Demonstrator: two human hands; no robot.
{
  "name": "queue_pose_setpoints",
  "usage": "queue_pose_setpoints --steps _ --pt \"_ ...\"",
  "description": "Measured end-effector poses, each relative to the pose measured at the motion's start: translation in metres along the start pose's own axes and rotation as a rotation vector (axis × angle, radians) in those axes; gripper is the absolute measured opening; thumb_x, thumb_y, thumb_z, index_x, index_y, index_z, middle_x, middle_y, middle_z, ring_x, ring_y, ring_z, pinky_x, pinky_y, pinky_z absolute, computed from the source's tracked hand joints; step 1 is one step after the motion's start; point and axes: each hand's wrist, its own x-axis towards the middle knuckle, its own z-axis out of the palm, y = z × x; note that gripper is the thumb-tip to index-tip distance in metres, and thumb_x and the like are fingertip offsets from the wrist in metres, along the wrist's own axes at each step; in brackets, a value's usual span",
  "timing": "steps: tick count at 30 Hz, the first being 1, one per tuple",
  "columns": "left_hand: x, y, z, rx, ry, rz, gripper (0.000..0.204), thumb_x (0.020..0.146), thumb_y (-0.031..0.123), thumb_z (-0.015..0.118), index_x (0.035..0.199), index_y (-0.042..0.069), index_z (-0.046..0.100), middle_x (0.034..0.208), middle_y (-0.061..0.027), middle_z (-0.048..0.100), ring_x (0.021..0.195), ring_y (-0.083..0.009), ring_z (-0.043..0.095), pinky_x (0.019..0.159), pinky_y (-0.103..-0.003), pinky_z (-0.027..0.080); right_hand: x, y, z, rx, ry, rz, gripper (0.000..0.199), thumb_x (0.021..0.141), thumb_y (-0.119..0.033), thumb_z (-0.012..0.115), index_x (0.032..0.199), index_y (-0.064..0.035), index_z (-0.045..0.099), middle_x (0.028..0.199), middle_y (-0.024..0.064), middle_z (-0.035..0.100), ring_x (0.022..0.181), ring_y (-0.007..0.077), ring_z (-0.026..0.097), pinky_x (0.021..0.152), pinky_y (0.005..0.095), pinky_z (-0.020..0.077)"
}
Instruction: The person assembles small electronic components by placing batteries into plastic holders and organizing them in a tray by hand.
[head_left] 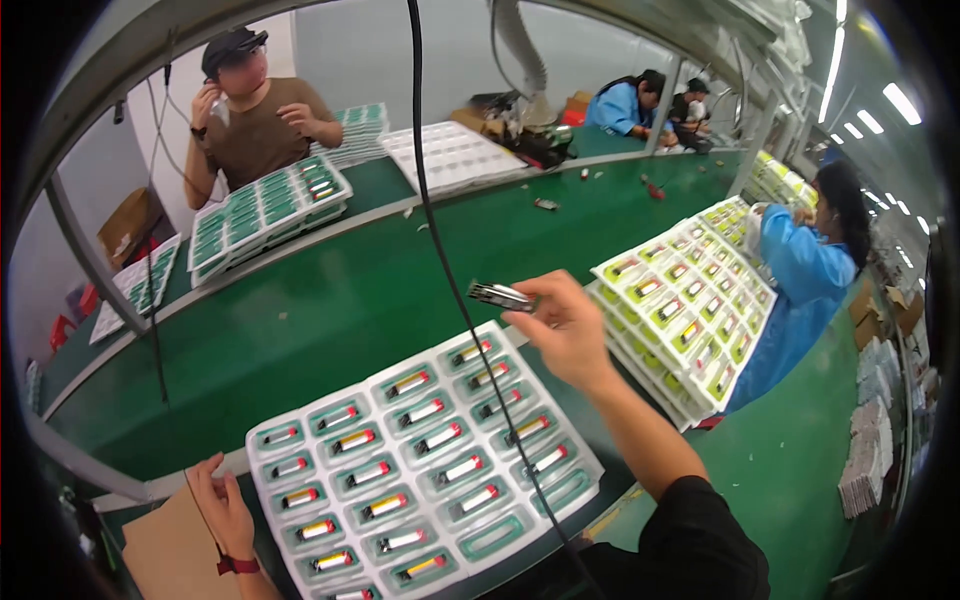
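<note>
My right hand point(570, 325) is raised over the far right corner of a white moulded tray point(260, 450). Its fingers and thumb pinch a small dark, shiny metallic piece point(502, 296), whose exact kind I cannot make out. Short stick-shaped items point(438, 438) with black and red ends and white or yellow middles lie in most of the tray's pockets. Two pockets near the right side, such as this pocket point(492, 537), hold no item. My left hand point(224, 508) rests at the edge of a brown cardboard box point(172, 550), left of the tray, with its fingers extended.
Stacked trays of similar items point(690, 310) stand at right, near a person in blue point(800, 265). Across the green conveyor belt point(330, 310) are another person point(265, 125) and more trays point(270, 215). A black cable point(432, 220) hangs through the middle.
</note>
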Motion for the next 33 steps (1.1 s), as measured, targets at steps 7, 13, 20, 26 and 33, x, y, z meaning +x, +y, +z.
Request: queue_pose_setpoints --steps 7,13,20,26,33 --pt "-0.010 0.124 -0.028 -0.502 -0.353 -0.179 0.015 0.092 0.006 0.055 0.103 -0.003 0.061 0.087 -0.0070 0.063 0.078 -0.0105 0.061 0.063 -0.021 0.045 -0.014 -0.067 0.006 0.005 -0.263 -0.334 0.030 0.067 0.009 0.074 0.094 -0.0028 0.068 0.090 0.0061 0.059 0.057 0.0067 0.053 0.046 0.0200 0.0424" --pt "0.010 0.209 -0.017 -0.961 -0.928 -0.293 0.050 0.090 0.026 0.057 0.121 -0.012 0.050 0.094 -0.0252 0.065 0.073 -0.0248 0.068 0.056 -0.033 0.058 0.002 -0.111 0.053 -0.065 -0.713 -0.726 0.032 0.063 0.002 0.072 0.090 -0.0159 0.073 0.088 0.0031 0.059 0.060 0.0116 0.052 0.047 0.0212 0.0425" --pt "-0.008 0.192 -0.013 -1.064 -0.915 -0.383 0.041 0.085 0.006 0.062 0.123 -0.008 0.052 0.084 -0.0165 0.067 0.067 -0.0173 0.065 0.059 -0.025 0.053 -0.017 -0.097 0.038 -0.236 -0.576 -0.654 0.023 0.075 -0.009 0.065 0.098 -0.0111 0.066 0.082 0.0039 0.055 0.058 0.0197 0.058 0.045 0.0308 0.0434" --pt "-0.032 0.141 -0.026 -1.005 -0.504 -0.373 0.041 0.085 0.016 0.063 0.118 -0.004 0.047 0.089 -0.0227 0.067 0.067 -0.0228 0.065 0.064 -0.030 0.052 -0.120 -0.059 -0.086 0.093 -1.791 0.246 0.020 0.088 -0.020 0.058 0.103 -0.0099 0.064 0.094 0.0125 0.065 0.089 0.0301 0.062 0.074 0.0401 0.0504" --pt "-0.018 0.138 0.017 -1.012 -0.320 -0.320 0.034 0.081 0.001 0.064 0.114 -0.002 0.057 0.110 -0.0081 0.062 0.092 -0.0157 0.059 0.083 -0.032 0.047 -0.194 -0.106 -0.006 0.506 -1.347 0.363 0.066 0.088 -0.016 0.062 0.145 -0.0069 0.029 0.094 0.0116 0.056 0.075 0.0279 0.060 0.060 0.0361 0.0484"
